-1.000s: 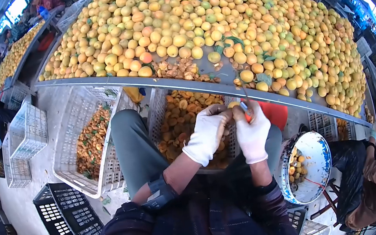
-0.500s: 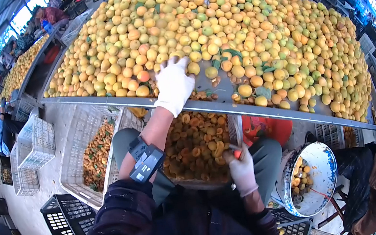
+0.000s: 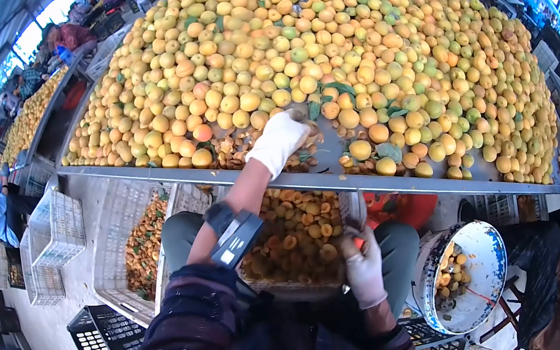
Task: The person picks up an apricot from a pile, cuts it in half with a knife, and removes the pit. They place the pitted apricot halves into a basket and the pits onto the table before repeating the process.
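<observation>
Many apricots (image 3: 305,49) heaped on table (image 3: 381,181), likely light, soft, easily bruised; best cupped round the sides. Left hand (image 3: 281,142) curled at heap's edge, grip unclear; right hand (image 3: 365,270) wrapped round red-handled tool (image 3: 359,242).

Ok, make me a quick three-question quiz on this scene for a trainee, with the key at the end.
1. What does the right grip hold?
A) a leaf
B) a red-handled tool
C) a bucket
2. True or false: the left grip is over the metal table.
3. Fill in: the crate beside the right grip holds ____ apricots.
Key: 1 B; 2 true; 3 halved.
</observation>
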Demonstrator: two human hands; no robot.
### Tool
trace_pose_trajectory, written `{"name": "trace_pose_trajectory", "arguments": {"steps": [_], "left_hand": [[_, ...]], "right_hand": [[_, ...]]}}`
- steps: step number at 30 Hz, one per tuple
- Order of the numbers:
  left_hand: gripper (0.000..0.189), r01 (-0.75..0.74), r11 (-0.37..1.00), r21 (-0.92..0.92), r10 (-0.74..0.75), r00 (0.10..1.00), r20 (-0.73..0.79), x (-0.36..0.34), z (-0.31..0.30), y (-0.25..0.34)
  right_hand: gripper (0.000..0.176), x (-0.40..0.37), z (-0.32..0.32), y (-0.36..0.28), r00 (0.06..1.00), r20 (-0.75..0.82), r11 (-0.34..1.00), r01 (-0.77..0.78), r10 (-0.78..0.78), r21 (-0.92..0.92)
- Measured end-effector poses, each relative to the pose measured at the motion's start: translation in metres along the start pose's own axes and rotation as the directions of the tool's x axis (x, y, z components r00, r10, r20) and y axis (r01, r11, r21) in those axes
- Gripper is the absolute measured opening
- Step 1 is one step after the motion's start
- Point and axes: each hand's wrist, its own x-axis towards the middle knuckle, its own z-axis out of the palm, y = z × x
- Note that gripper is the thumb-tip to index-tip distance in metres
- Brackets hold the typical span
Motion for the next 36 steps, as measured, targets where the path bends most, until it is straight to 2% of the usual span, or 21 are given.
{"name": "trace_pose_trajectory", "arguments": {"steps": [1, 2, 3, 6, 8, 9, 10, 13, 16, 19, 22, 24, 25, 28, 30, 32, 34, 36], "left_hand": [[0.041, -0.028, 0.959, -0.283, 0.043, 0.998, 0.045, -0.007, -0.003, -0.013], [0.038, -0.043, 0.838, -0.544, 0.099, 0.992, 0.075, -0.012, -0.006, -0.027], [0.035, 0.009, 0.744, -0.668, 0.111, 0.984, 0.138, -0.018, -0.007, -0.036], [0.031, 0.132, 0.421, -0.898, 0.186, 0.956, 0.228, -0.049, 0.0, -0.061], [0.032, 0.153, 0.245, -0.957, 0.177, 0.964, 0.2, -0.071, 0.013, -0.072], [0.032, 0.144, 0.201, -0.969, 0.217, 0.958, 0.188, -0.084, 0.018, -0.075], [0.032, 0.157, 0.18, -0.971, 0.215, 0.957, 0.195, -0.096, 0.022, -0.075], [0.035, 0.173, 0.122, -0.977, 0.293, 0.934, 0.202, -0.122, 0.034, -0.077], [0.034, 0.114, 0.088, -0.99, 0.207, 0.97, 0.13, -0.134, 0.044, -0.079], [0.036, 0.13, 0.03, -0.991, 0.161, 0.978, 0.133, -0.139, 0.049, -0.081], [0.039, 0.137, 0.072, -0.988, 0.25, 0.956, 0.151, -0.15, 0.051, -0.075], [0.037, 0.195, -0.027, -0.98, 0.217, 0.959, 0.185, -0.154, 0.053, -0.071], [0.037, 0.197, -0.028, -0.98, 0.214, 0.959, 0.186, -0.155, 0.053, -0.071], [0.035, 0.179, 0.028, -0.983, 0.198, 0.963, 0.181, -0.155, 0.053, -0.072], [0.04, 0.176, 0.043, -0.983, 0.329, 0.927, 0.18, -0.151, 0.055, -0.078], [0.04, 0.196, 0.049, -0.979, 0.309, 0.93, 0.202, -0.15, 0.054, -0.079], [0.04, 0.216, 0.056, -0.975, 0.286, 0.932, 0.223, -0.149, 0.057, -0.08], [0.039, 0.176, 0.093, -0.98, 0.317, 0.928, 0.196, -0.146, 0.062, -0.082]], "right_hand": [[0.033, 0.001, 0.001, -0.017, 1.0, 0.001, 1.0, -0.008, 0.008, -0.016], [0.034, 0.001, 0.004, -0.036, 1.0, 0.003, 0.999, -0.015, 0.015, -0.034], [0.035, 0.001, 0.009, -0.052, 1.0, 0.007, 0.999, -0.027, 0.027, -0.023], [0.033, 0.001, 0.023, -0.074, 0.999, 0.048, 0.997, -0.003, 0.006, -0.074], [0.029, 0.005, 0.026, -0.065, 0.956, 0.115, 0.882, 0.294, -0.27, -0.37], [0.027, 0.004, 0.032, -0.066, 0.919, 0.134, 0.803, 0.391, -0.372, -0.451], [0.027, 0.002, 0.037, -0.068, 0.919, 0.137, 0.8, 0.39, -0.37, -0.455], [0.026, -0.011, 0.048, -0.073, 0.876, 0.188, 0.662, 0.462, -0.444, -0.59], [0.026, -0.017, 0.046, -0.069, 0.874, 0.201, 0.63, 0.463, -0.443, -0.624], [0.025, -0.024, 0.044, -0.072, 0.897, 0.225, 0.602, 0.426, -0.381, -0.676], [0.027, -0.03, 0.043, -0.068, 0.899, 0.21, 0.604, 0.416, -0.383, -0.679], [0.028, -0.031, 0.041, -0.064, 0.888, 0.17, 0.642, 0.43, -0.427, -0.635], [0.029, -0.032, 0.04, -0.063, 0.876, 0.126, 0.679, 0.445, -0.466, -0.584], [0.031, -0.033, 0.036, -0.066, 0.89, 0.133, 0.694, 0.426, -0.436, -0.58], [0.03, -0.035, 0.035, -0.07, 0.896, 0.129, 0.7, 0.415, -0.424, -0.58], [0.029, -0.036, 0.034, -0.071, 0.901, 0.136, 0.704, 0.41, -0.412, -0.58], [0.029, -0.036, 0.033, -0.071, 0.907, 0.159, 0.653, 0.394, -0.39, -0.647], [0.029, -0.036, 0.03, -0.071, 0.906, 0.178, 0.634, 0.399, -0.384, -0.662]]}}
